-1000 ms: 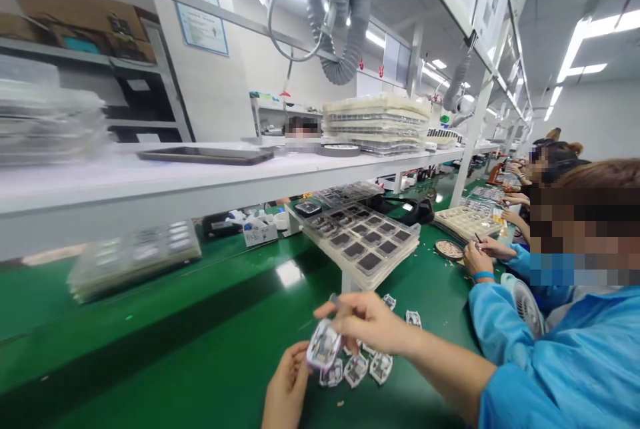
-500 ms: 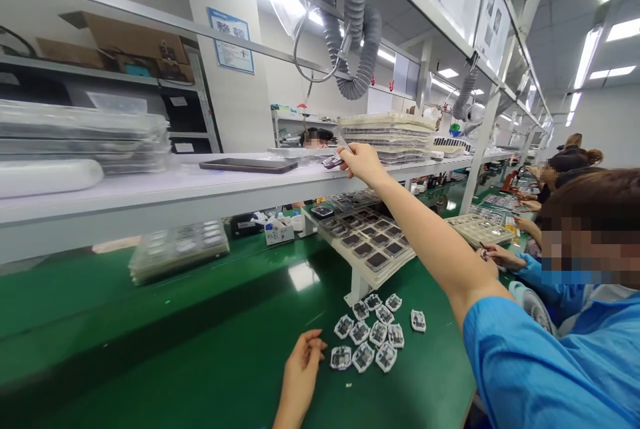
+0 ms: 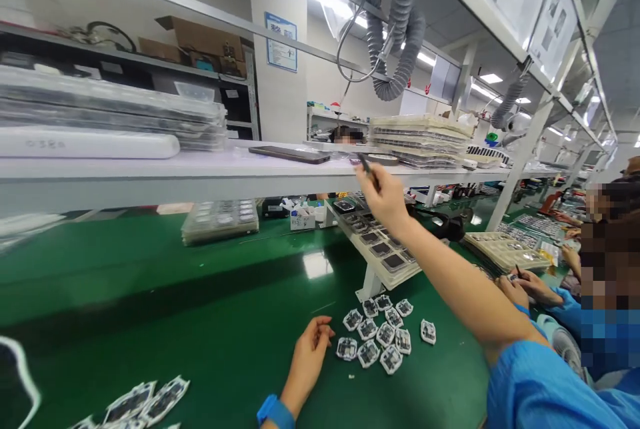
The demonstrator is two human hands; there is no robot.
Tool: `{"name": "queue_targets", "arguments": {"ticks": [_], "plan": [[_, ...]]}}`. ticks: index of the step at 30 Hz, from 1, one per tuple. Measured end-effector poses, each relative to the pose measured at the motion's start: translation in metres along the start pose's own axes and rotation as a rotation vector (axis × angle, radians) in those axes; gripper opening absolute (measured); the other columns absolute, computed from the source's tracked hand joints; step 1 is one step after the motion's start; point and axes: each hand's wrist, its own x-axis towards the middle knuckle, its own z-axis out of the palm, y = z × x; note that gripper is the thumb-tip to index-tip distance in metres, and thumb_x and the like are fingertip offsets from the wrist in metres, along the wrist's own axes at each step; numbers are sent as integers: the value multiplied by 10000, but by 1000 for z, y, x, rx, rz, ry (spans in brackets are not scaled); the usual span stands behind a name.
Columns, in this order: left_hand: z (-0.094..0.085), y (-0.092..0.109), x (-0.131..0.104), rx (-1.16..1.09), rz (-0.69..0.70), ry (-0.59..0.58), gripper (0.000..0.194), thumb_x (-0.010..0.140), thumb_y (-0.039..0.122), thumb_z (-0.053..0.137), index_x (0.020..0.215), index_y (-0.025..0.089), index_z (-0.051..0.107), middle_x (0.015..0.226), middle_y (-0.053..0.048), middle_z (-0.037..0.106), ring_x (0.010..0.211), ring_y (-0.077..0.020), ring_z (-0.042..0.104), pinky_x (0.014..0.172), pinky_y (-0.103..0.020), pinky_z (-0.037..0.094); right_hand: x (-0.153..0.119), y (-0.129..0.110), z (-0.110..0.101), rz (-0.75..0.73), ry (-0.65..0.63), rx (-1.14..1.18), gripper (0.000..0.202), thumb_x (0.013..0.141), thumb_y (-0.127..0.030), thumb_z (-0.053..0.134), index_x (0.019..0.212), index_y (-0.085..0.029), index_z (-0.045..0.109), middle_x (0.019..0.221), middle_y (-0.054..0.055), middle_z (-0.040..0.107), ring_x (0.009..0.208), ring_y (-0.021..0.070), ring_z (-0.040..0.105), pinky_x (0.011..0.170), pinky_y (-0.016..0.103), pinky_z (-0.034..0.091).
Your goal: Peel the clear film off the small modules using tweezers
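Reaching to the centre of the frame, the right hand [image 3: 387,199] is clamped on a slim dark tool [image 3: 365,165] near the shelf [image 3: 280,184], presumably for fine handling. Lower centre, the left hand [image 3: 308,354] is empty, fingers loosely parted. White-framed circuit units [image 3: 385,334] lie beside it, seemingly spread for single pick-up. Unlike half a second earlier, no unit shows clearly in the right hand.

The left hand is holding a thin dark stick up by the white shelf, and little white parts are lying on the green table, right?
Not quite: the right hand, not the left, holds the thin dark stick up by the white shelf. The head view shows it. Little white parts are lying on the green table.
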Motion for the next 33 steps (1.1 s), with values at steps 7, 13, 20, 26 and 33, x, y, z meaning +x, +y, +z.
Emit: {"name": "queue_targets", "arguments": {"ticks": [7,13,20,26,33], "plan": [[5,-4,-2,8,-26,20,274,797,390,549,938,169,628,750,-45,682,663,-184,644,643,-320,531,-237,-17,49,-492,-920,389,174,892,-387,605,810,-272,707,606,-15,661,550,111,586,511,228,362],[8,-20,0,116,-13,-48,303,856,399,541,1042,165,591,846,-50,662,729,-184,626,698,-334,517,-327,1,84,-266,-1108,240,248,903,-458,582,857,-231,671,710,-25,742,639,130,686,477,229,331],[14,-4,-8,373,117,-212,595,509,418,928,998,200,668,1068,-81,627,1055,-316,530,958,-477,438,-315,4,75,-240,-1148,333,233,887,-433,614,915,-221,708,762,-11,749,662,144,687,541,240,426],[13,2,-17,474,145,-243,393,629,369,881,906,204,657,1074,-75,625,1053,-297,508,949,-444,420,-324,11,72,-98,-928,515,224,840,-322,645,1012,-194,713,797,7,732,592,109,647,593,221,524],[-16,13,-56,101,-258,-46,416,664,366,800,922,204,516,753,47,568,646,-139,522,625,-275,406,-295,13,57,-119,-451,695,182,882,-233,624,1034,-224,724,921,63,690,843,181,668,754,336,567]]}}
